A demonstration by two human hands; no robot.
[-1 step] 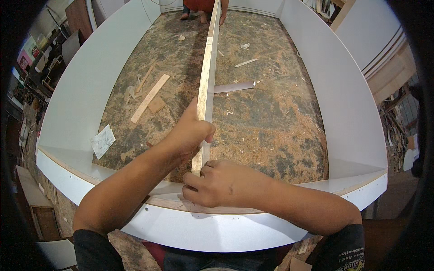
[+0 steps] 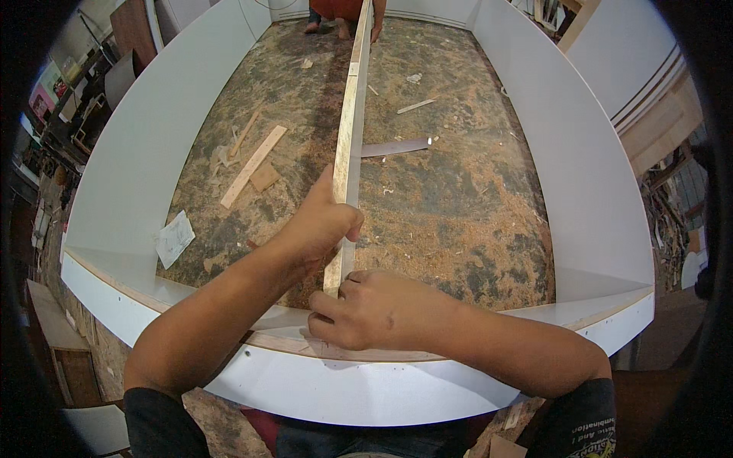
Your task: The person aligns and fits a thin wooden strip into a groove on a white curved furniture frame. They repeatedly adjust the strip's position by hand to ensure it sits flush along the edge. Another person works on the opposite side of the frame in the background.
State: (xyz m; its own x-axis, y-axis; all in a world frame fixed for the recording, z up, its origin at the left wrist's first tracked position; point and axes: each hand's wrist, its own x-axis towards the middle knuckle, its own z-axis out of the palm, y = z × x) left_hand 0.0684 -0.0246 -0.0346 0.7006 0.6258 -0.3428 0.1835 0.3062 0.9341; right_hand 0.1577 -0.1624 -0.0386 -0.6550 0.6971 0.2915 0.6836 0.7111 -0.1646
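- Left hand [image 2: 334, 214]: wrapped over the long board [image 2: 347, 130] from above, fingers closed around it, thumb on its right face.
- Right hand [image 2: 359, 309]: just nearer the wearer, fingers curled at the board's near end; cannot tell whether they pinch it, fingertips being partly hidden.
- Long board: stands on edge, straight and narrow, running from beneath both hands away to the far end. Upper edge raw, pale wood with darker streaks; right face smooth, whitish.
- Near panel [image 2: 366, 389]: directly below the right hand, crossing the board's near end. Glossy white outer face, brownish wooden upper edge, small dark hole left of the grip.
- Left side panel [image 2: 160, 122] and right side panel [image 2: 565, 145]: flank the grip, well apart from it; smooth, white, upright, bowed by the lens.
- Floor [image 2: 473, 191], beyond the grip: dark, mottled, dusted with tan, sawdust-like debris.
- Left of the grip: crumpled white sheet [image 2: 175, 238], pale flat wood strip [image 2: 254, 166], small brown offcut [image 2: 266, 179].
- Right of the board, beyond the grip: greyish flat strip [image 2: 395, 147], thin pale stick [image 2: 416, 106].
- Far end: a crouching co-worker [image 2: 336, 9], partly cropped, one hand at the board.
- Room, far right: leaning wooden panels [image 2: 664, 130].
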